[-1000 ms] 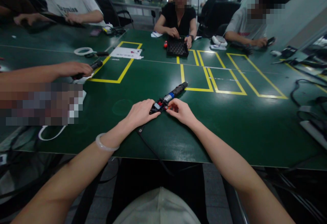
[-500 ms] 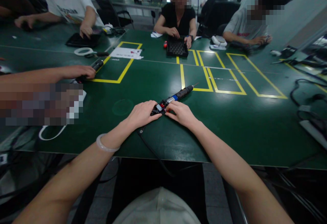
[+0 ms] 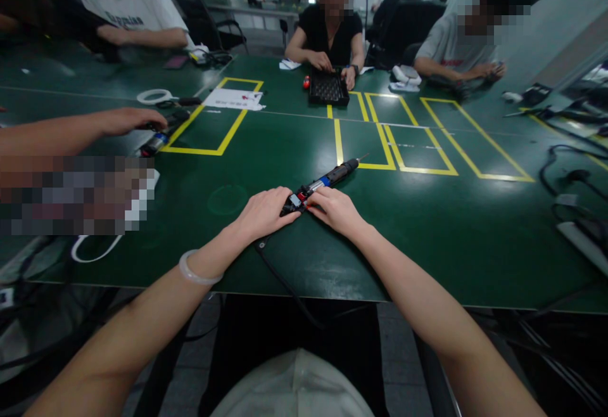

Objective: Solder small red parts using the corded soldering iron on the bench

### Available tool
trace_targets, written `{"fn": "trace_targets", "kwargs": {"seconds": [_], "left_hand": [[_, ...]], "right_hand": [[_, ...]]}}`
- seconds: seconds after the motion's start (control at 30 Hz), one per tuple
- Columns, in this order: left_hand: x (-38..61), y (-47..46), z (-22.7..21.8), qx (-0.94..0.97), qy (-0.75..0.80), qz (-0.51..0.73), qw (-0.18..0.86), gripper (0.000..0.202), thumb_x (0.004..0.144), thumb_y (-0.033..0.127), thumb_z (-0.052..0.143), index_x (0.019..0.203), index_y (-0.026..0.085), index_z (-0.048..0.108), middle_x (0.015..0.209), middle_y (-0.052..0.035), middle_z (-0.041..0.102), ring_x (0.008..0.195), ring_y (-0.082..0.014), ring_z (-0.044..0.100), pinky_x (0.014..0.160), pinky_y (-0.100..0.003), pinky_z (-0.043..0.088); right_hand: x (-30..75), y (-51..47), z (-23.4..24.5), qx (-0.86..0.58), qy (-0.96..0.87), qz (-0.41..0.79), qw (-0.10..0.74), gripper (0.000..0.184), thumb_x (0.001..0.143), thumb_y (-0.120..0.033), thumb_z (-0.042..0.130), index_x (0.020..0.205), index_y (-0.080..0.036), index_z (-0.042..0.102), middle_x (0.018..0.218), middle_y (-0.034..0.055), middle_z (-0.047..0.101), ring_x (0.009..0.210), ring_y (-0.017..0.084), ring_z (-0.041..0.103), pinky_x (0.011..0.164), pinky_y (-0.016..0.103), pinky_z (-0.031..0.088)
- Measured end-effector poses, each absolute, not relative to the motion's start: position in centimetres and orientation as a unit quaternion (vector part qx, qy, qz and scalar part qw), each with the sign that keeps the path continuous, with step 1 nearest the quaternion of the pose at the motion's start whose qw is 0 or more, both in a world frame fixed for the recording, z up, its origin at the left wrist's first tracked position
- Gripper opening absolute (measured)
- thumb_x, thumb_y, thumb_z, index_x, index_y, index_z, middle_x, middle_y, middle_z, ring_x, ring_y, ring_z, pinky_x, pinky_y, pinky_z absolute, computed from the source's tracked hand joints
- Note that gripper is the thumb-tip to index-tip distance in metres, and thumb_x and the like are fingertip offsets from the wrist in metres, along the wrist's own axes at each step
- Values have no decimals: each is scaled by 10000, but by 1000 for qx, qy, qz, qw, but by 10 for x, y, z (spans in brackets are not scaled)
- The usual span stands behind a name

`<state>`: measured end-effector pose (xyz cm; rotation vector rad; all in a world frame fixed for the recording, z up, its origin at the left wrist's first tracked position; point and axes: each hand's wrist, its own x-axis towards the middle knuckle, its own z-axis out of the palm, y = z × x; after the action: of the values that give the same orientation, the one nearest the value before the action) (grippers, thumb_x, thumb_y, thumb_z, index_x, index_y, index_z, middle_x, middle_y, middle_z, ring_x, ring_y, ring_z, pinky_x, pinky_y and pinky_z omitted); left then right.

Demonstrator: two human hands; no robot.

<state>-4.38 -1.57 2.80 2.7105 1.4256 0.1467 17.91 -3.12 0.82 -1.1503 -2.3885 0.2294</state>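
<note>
An electric screwdriver (image 3: pixel 327 181) lies slantwise on the green table, its thin bit pointing away to the right. Its casing looks partly opened: a silver motor section, a blue band, a red part and a small pale screen show. My left hand (image 3: pixel 263 211) is closed around the rear end, thumb along the near side. With fingertips pinched, my right hand (image 3: pixel 338 209) grips the tool's side beside the red part; what lies under those fingertips is too small to make out. A black cable (image 3: pixel 280 271) runs from the rear end over the table's front edge.
Yellow tape outlines (image 3: pixel 422 171) mark the green table (image 3: pixel 427 239). At left, a neighbour's hand (image 3: pixel 137 120) is by a similar screwdriver (image 3: pixel 154 143). Across sits a person with a black tray (image 3: pixel 329 90). A white paper (image 3: pixel 232 99) and magnifier (image 3: pixel 154 96) lie left; cables (image 3: pixel 565 151) crowd the right.
My hands and the screwdriver hardly differ; my right fingertips have shifted slightly. The left neighbour's hand moved back from its tool, and the person at far left drew their arm in.
</note>
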Motion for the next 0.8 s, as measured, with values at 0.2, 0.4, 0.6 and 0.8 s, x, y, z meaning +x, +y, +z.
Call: {"fn": "trace_targets", "kwargs": {"seconds": [0.2,0.4,0.6,0.8], "left_hand": [[-33,-18,27,859,510,39,23,542,902,687,481,1119,194,545,1035,-116,700,933,-305,683,703,-348,465],[-22,-22,28,831,555,29,17,591,898,735,444,1113,192,537,959,-132,725,879,-318,706,657,-330,451],[-24,-20,30,821,571,10,20,589,912,729,416,1136,198,542,945,-131,730,870,-334,707,676,-344,456],[-31,-13,31,813,582,1,19,621,912,732,405,1179,187,536,955,-145,726,881,-348,703,718,-358,463]], "right_hand": [[179,-30,7,-425,-868,87,241,53,946,-195,597,950,-193,650,1031,90,669,944,213,612,826,313,454],[180,-29,7,-422,-861,116,259,93,954,-185,575,940,-190,667,1041,94,680,963,213,617,849,316,461],[183,-30,8,-432,-847,128,282,131,970,-216,545,959,-191,673,1022,87,691,924,207,622,838,314,457],[190,-27,7,-449,-821,152,319,162,972,-264,532,882,-189,644,905,55,676,792,175,589,731,280,412]]}}
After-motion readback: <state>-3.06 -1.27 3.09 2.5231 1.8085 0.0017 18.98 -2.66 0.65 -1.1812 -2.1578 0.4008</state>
